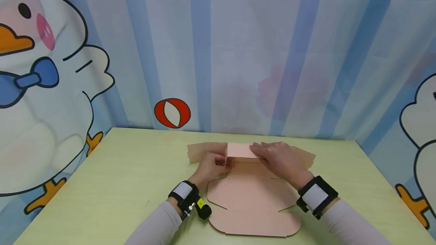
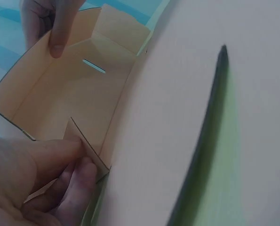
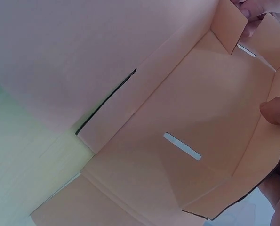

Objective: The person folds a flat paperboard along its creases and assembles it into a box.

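Cardboard [image 1: 252, 194] is looking light and easily creased (edges seem safest to hold), left hand [image 1: 214, 165] pinching 1 flap [image 2: 73, 132], right hand [image 1: 283, 160] gripping the far wall [image 1: 239, 150].

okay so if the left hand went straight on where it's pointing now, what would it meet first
The small cardboard flap that the left hand pinches at its fingertips; what comes after that is unclear, since depth is hard to judge.

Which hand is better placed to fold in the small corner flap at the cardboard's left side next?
Probably the left hand: it pinches that corner flap. The right hand grips the far strip of the cardboard, away from that corner.
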### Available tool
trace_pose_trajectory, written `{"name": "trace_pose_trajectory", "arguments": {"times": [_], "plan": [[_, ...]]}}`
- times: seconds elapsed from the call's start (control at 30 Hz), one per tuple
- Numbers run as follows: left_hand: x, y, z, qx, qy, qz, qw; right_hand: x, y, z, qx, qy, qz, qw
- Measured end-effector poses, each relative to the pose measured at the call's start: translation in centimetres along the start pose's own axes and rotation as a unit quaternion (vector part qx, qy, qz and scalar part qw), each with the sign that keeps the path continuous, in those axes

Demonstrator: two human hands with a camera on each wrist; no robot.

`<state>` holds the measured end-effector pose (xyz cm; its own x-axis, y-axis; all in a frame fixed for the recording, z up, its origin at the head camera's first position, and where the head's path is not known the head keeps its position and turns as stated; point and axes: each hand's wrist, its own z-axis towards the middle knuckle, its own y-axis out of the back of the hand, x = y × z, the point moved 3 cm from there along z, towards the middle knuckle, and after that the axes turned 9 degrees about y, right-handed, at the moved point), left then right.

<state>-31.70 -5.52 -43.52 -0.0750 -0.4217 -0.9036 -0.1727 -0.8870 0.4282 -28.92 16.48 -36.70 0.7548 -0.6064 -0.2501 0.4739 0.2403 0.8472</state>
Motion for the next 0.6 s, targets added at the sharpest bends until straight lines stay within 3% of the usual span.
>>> {"name": "trace_pose_trajectory", "arguments": {"times": [0.37, 0.6], "plan": [[0.4, -0.7, -0.1, 0.020, -0.027, 0.033, 0.9989, 0.1, -0.1, -0.1, -0.010, 0.005, 0.001, 0.9999], [0.2, -1.2, -0.1, 0.008, -0.042, 0.089, 0.9951, 0.1, 0.0, 0.0, -0.007, 0.007, -0.001, 0.9999]]}}
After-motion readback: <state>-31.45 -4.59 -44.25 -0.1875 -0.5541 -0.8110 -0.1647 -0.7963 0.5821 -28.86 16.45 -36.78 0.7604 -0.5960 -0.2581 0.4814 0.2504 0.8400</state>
